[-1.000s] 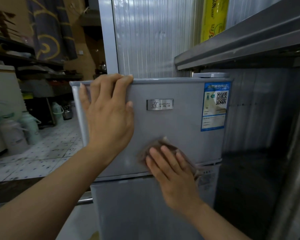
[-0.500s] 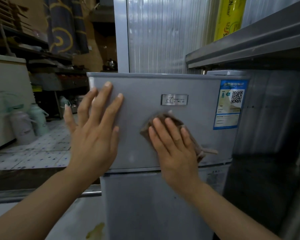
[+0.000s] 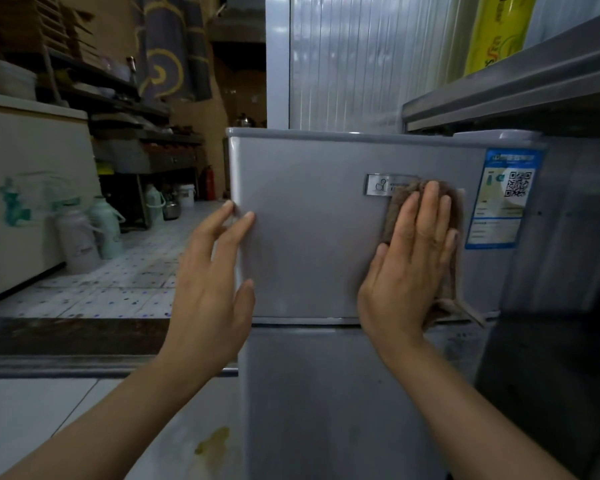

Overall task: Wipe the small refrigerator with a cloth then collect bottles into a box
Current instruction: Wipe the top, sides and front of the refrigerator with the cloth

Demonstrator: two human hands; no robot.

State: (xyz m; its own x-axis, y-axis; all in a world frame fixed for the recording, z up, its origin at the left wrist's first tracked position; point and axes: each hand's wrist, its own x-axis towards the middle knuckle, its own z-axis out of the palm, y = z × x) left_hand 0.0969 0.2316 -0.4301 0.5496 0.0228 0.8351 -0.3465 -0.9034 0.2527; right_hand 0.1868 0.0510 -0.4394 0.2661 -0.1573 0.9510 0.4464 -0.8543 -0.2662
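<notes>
Nearest me, my right hand point(image 3: 409, 268) lies flat, fingers straight and together, pressing a brown, nubbly woven cloth point(image 3: 456, 216) against the upper door of the small grey metal refrigerator point(image 3: 312, 244). The grip here is no pinch, only a palm press; a loose corner of the cloth hangs below my palm at the seam between the two doors. My left hand point(image 3: 212, 289) is spread and holds nothing, fingertips at the door's left edge. The relation I judge the next stroke turns on: the unwiped smooth panel stretches leftward from the cloth, its long axis horizontal, and the right hand is the one on it. Just beside the cloth sit a small shiny metal nameplate point(image 3: 378, 184), partly covered, and a blue-and-white paper label with a QR code point(image 3: 499, 199). Farther off on the tiled floor point(image 3: 118, 282) stand pale plastic jugs point(image 3: 80, 237); I see no box.
</notes>
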